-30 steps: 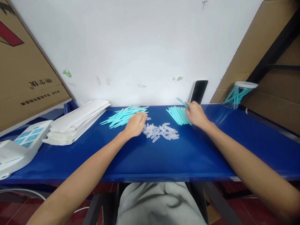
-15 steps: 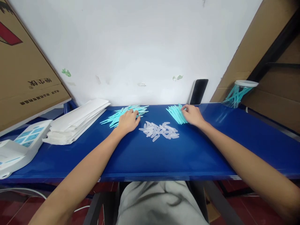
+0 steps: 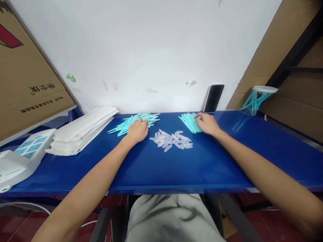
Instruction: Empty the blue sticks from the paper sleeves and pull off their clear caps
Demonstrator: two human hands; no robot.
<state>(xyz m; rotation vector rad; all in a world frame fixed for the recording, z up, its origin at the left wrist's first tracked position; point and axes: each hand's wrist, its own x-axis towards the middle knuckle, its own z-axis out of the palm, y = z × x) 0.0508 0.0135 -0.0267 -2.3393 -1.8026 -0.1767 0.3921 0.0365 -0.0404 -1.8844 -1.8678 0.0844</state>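
Note:
My left hand [image 3: 138, 130] rests on a loose heap of slim teal plastic sticks [image 3: 121, 127], its fingers curled down; whatever is under the fingertips is hidden. On the other side, my right hand [image 3: 207, 123] touches the right edge of a neater bunch of similar teal sticks [image 3: 188, 121]. Its thumb and forefinger are bent together, and I cannot make out what is between them. Between the hands and nearer to me lies a pile of short, translucent whitish plastic pieces [image 3: 171, 139], which neither hand touches.
A blue table [image 3: 161, 171] meets a white wall. White paper bags [image 3: 80, 131] and a white device with blue labels [image 3: 32, 148] lie left, below a cardboard box [image 3: 32, 74]. A phone [image 3: 214, 98] leans on the wall; a clear jar [image 3: 257, 99] of teal sticks stands right.
My left hand's fingers have drawn closer together, and the hand has shifted slightly left over the heap. My right hand has barely moved.

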